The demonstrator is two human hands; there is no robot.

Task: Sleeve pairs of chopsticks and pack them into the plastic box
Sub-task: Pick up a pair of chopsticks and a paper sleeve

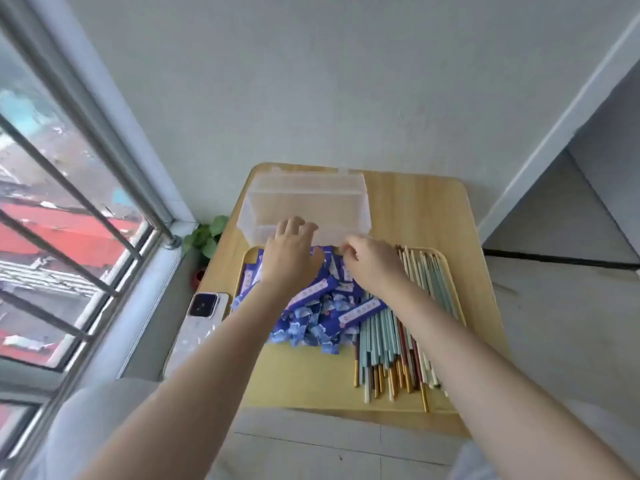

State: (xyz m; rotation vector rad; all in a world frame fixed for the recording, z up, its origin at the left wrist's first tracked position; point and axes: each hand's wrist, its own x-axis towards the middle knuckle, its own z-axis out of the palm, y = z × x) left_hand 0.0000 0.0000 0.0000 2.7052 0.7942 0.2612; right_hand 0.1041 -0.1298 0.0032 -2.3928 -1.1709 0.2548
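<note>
Hands (291, 254) over sleeves (311, 306) beside plastic box (304, 199)

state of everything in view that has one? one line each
plastic box: open, looks empty, at the far side of the table
paper sleeves: loose pile on the tray
chopsticks: bare, lying beside the sleeves, near ends sticking out past the tray
left hand: over the sleeve pile at the box, fingers relaxed
right hand: fingers curled at the far end of the pile; grip unclear
phone: face down at the table's left edge
</note>
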